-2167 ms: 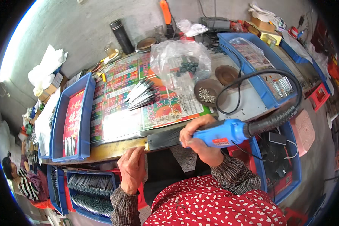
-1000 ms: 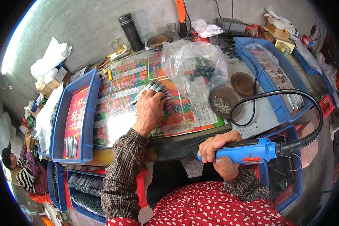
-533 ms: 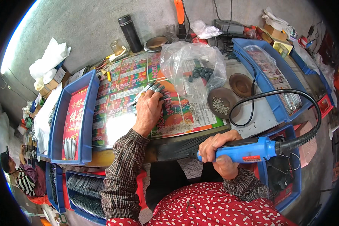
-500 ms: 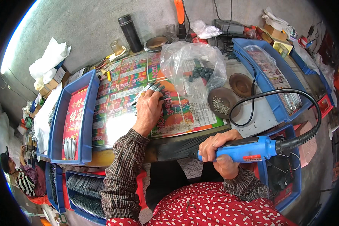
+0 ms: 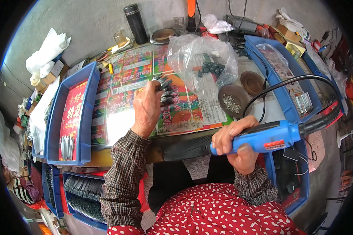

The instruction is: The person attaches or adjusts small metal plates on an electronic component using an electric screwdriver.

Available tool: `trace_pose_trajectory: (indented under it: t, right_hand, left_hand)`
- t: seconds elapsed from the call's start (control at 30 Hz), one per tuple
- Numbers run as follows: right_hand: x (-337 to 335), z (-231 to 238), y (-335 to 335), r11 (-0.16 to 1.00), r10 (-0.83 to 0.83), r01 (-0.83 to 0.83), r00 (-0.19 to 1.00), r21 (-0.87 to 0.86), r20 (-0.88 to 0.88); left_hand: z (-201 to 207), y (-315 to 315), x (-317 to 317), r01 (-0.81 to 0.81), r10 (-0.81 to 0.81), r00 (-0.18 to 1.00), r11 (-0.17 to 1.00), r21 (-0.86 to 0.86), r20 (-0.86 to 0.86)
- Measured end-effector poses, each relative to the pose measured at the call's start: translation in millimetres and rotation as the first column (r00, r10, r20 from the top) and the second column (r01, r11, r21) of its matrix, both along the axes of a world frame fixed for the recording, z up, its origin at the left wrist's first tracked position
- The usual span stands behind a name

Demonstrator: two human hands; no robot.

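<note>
My left hand [image 5: 146, 109] is closed on a bunch of slim metal pieces with dark ends [image 5: 166, 91], above the printed sheet on the table. The dark ends stick out past my fingertips on the right; the rest is mostly hidden by the hand. My right hand [image 5: 239, 145] grips a blue electric screwdriver [image 5: 268, 138] near the front edge of the table. Its tip points left, and a black cable leaves its other end. Small screws lie in a brown bowl [image 5: 245, 111] beyond the screwdriver. Dark small parts [image 5: 211, 68] lie in a clear plastic bag [image 5: 184, 51].
Blue trays stand on both sides, a left one [image 5: 91, 98] and a right one [image 5: 286, 98], each holding slim silver pieces. Another brown bowl [image 5: 252, 83] sits by the screws. A black flask [image 5: 136, 25] is at the back. Below the table is a tray of dark rods [image 5: 84, 192].
My left hand has lifted the bunch a little and turned it, so the dark ends show more. My right hand has raised the screwdriver slightly and shifted right.
</note>
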State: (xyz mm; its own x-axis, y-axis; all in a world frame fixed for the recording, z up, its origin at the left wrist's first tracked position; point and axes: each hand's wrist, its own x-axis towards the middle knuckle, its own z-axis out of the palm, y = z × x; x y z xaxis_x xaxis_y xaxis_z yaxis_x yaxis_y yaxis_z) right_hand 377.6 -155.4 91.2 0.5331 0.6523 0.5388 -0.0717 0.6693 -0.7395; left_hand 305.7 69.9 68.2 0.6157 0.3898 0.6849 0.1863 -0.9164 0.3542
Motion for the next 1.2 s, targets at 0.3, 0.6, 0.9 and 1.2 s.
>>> trace_pose_trajectory:
  t: [0.3,0.6,0.9,1.2]
  right_hand:
    - [16,-4,11,0.99,-0.139,0.139,0.99,-0.012,0.034]
    - [24,-9,19,0.992,-0.125,0.125,0.992,0.02,0.011]
    - [26,-14,26,0.991,-0.099,0.104,0.994,0.089,-0.056]
    - [26,-16,28,0.989,-0.102,0.109,0.992,0.097,-0.079]
  left_hand:
    - [1,-22,-29,0.197,-0.127,0.979,0.798,-0.57,0.161]
    - [-5,-45,-46,0.264,-0.124,0.964,0.536,-0.802,0.235]
    - [-11,-64,-56,0.163,-0.183,0.983,0.796,-0.583,0.024]
    - [-7,-78,-55,0.153,-0.188,0.981,0.905,-0.397,-0.05]
